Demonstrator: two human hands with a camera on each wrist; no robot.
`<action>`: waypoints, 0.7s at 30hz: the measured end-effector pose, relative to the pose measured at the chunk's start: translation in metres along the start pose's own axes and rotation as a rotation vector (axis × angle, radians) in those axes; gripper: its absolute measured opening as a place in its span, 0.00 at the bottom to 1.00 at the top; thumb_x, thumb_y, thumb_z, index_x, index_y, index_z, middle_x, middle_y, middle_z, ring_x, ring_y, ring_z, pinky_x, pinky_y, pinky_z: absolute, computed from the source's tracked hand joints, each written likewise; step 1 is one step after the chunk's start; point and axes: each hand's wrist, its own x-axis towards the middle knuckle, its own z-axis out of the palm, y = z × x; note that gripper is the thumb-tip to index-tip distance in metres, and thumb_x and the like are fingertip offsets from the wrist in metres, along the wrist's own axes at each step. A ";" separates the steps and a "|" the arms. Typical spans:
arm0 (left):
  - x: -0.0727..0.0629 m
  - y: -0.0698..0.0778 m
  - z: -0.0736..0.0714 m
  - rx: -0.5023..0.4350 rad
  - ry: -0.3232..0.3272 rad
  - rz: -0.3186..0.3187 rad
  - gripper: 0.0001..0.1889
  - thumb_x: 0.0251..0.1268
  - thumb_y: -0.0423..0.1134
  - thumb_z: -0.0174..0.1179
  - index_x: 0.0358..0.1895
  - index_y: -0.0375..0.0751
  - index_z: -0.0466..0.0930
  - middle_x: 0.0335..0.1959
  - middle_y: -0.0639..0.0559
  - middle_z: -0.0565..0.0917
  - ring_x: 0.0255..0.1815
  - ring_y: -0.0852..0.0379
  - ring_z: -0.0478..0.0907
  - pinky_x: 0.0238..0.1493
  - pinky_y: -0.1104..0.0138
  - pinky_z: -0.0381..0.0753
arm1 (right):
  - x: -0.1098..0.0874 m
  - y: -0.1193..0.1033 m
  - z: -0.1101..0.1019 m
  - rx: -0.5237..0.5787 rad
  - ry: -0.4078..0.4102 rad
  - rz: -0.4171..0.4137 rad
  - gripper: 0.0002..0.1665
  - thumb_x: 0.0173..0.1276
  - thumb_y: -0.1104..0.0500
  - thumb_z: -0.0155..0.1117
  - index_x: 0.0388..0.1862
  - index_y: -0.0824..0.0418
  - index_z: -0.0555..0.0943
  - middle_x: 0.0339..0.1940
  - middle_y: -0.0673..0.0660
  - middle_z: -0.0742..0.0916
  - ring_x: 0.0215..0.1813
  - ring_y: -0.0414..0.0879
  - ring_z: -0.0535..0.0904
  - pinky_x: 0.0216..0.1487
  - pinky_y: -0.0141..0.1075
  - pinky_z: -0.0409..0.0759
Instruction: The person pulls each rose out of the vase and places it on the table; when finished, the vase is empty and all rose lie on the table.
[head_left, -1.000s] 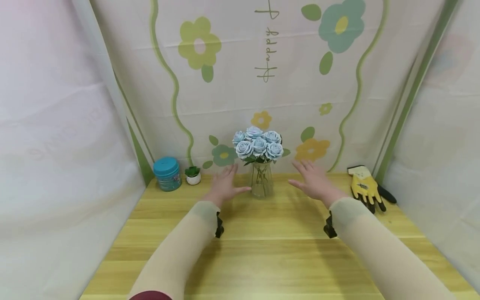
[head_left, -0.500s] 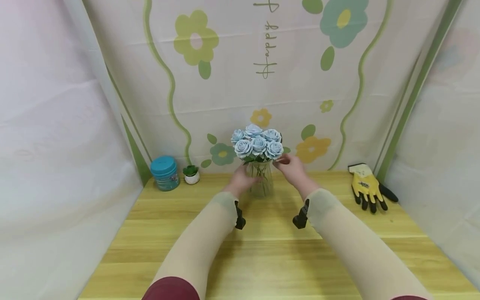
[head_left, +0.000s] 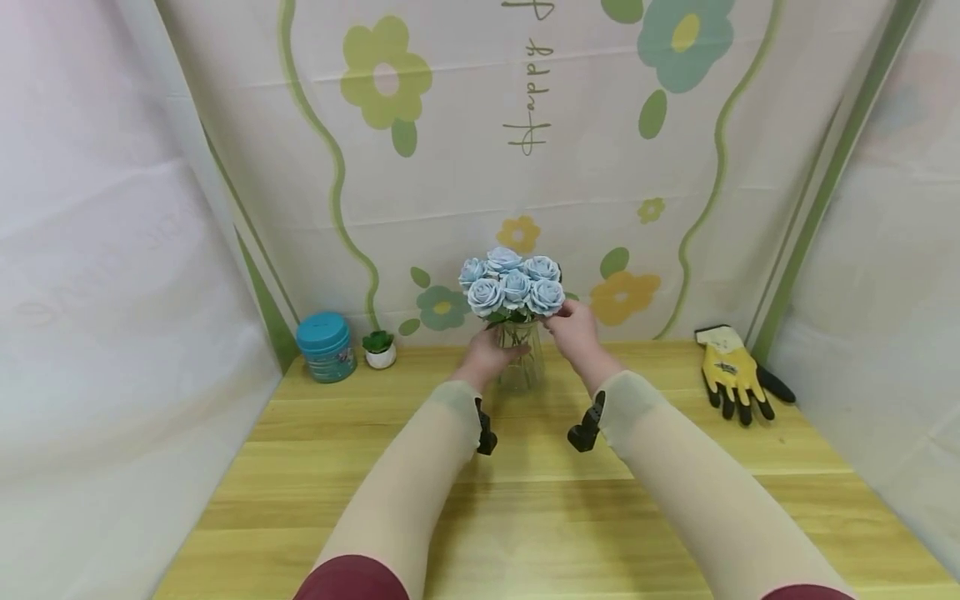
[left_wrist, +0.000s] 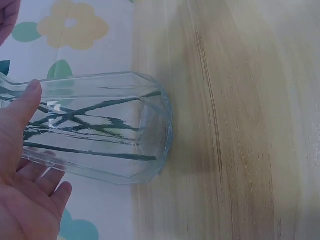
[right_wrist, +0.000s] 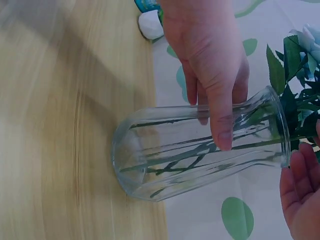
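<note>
A bunch of pale blue roses point(head_left: 515, 287) stands in a clear glass vase point(left_wrist: 95, 130) near the back of the table. My left hand point(head_left: 486, 357) holds the vase from its left side, thumb across the front and fingers behind, as the right wrist view shows. Thin dark green stems point(right_wrist: 195, 155) cross inside the glass. At the vase's mouth, my right hand point(head_left: 573, 329) has its fingers curled about the stems just under the blossoms. Leaves and the frame edge hide part of that grip.
A jar with a blue lid point(head_left: 325, 346) and a small potted plant point(head_left: 380, 350) stand at the back left. Yellow and black gloves point(head_left: 731, 375) lie at the back right. A flower-printed cloth point(head_left: 450, 192) hangs right behind the wooden table point(head_left: 517, 517).
Both hands have come inward from either side of the vase. My left hand has taken hold of the glass, and my right fingers have closed in at the stems under the roses.
</note>
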 end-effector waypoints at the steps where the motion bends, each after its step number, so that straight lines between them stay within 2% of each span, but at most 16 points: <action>1: 0.001 -0.001 0.000 0.010 -0.004 -0.006 0.42 0.61 0.44 0.70 0.77 0.52 0.59 0.75 0.51 0.64 0.74 0.50 0.59 0.72 0.59 0.58 | 0.000 -0.001 0.000 0.015 0.006 -0.001 0.20 0.67 0.63 0.67 0.57 0.67 0.81 0.50 0.64 0.85 0.50 0.54 0.80 0.52 0.43 0.80; 6: 0.006 -0.005 0.003 0.045 -0.008 -0.016 0.42 0.61 0.46 0.70 0.77 0.55 0.59 0.75 0.54 0.64 0.74 0.53 0.59 0.72 0.61 0.58 | -0.004 -0.013 -0.001 0.063 0.031 -0.052 0.17 0.68 0.62 0.67 0.54 0.68 0.81 0.45 0.63 0.85 0.45 0.50 0.79 0.47 0.40 0.81; 10: 0.006 -0.004 0.004 0.031 -0.008 -0.021 0.42 0.62 0.47 0.70 0.77 0.51 0.59 0.75 0.50 0.64 0.74 0.50 0.59 0.72 0.58 0.58 | -0.007 -0.028 -0.008 0.116 0.044 -0.117 0.17 0.68 0.62 0.67 0.52 0.71 0.81 0.42 0.63 0.84 0.43 0.48 0.79 0.45 0.39 0.81; 15: 0.005 -0.004 0.003 0.009 -0.014 -0.042 0.42 0.62 0.47 0.70 0.77 0.49 0.58 0.75 0.49 0.62 0.75 0.49 0.57 0.72 0.58 0.57 | -0.007 -0.048 -0.021 0.152 0.068 -0.165 0.18 0.67 0.64 0.68 0.52 0.74 0.80 0.39 0.57 0.85 0.40 0.46 0.80 0.45 0.41 0.82; 18: 0.005 -0.006 0.003 0.004 -0.011 -0.043 0.42 0.62 0.46 0.70 0.77 0.49 0.59 0.75 0.49 0.63 0.75 0.49 0.58 0.72 0.58 0.58 | -0.003 -0.058 -0.030 0.172 0.085 -0.192 0.19 0.66 0.65 0.68 0.53 0.74 0.80 0.36 0.52 0.84 0.38 0.43 0.80 0.42 0.38 0.83; 21: 0.006 -0.008 0.003 0.002 -0.008 -0.044 0.42 0.61 0.46 0.71 0.77 0.50 0.60 0.75 0.50 0.64 0.74 0.49 0.59 0.72 0.58 0.59 | 0.001 -0.067 -0.039 0.209 0.092 -0.214 0.18 0.67 0.65 0.68 0.53 0.73 0.80 0.36 0.51 0.85 0.37 0.44 0.80 0.38 0.32 0.82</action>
